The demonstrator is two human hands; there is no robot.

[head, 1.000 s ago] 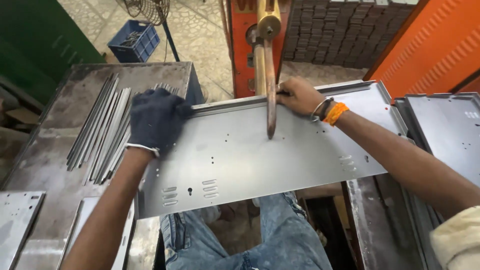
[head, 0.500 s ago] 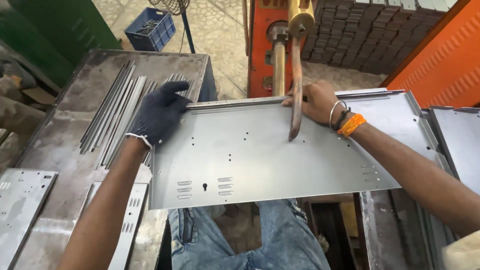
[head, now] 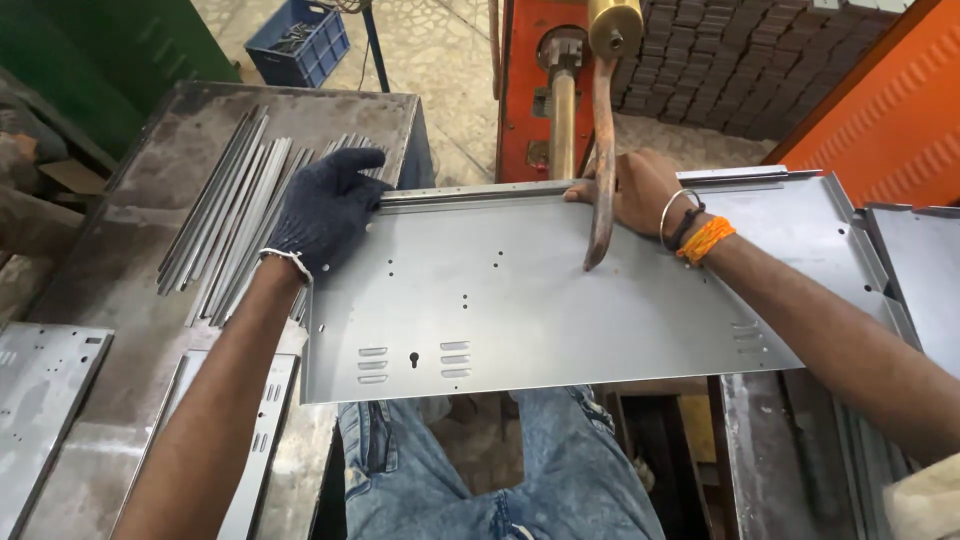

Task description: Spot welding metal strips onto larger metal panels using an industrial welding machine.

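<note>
A grey sheet-metal panel (head: 520, 300) with punched holes and slots lies flat across my lap. My left hand (head: 325, 210), in a dark knit glove, grips its far left corner. My right hand (head: 635, 190), bare with a bangle and orange thread at the wrist, presses on the panel's far folded edge. A curved copper welding arm (head: 600, 170) hangs down from the orange machine (head: 540, 90) right beside my right hand, its tip just above the panel.
A steel table (head: 120, 300) at left carries a bundle of thin metal strips (head: 225, 220) and more punched panels (head: 45, 400). Another grey panel (head: 925, 270) lies at right. A blue crate (head: 300, 40) stands on the floor beyond. Orange sheeting fills the upper right.
The panel has slid to the left under the welding arm, and both hands moved with it. The view has shifted so the arm tip now meets the panel nearer its right part.
</note>
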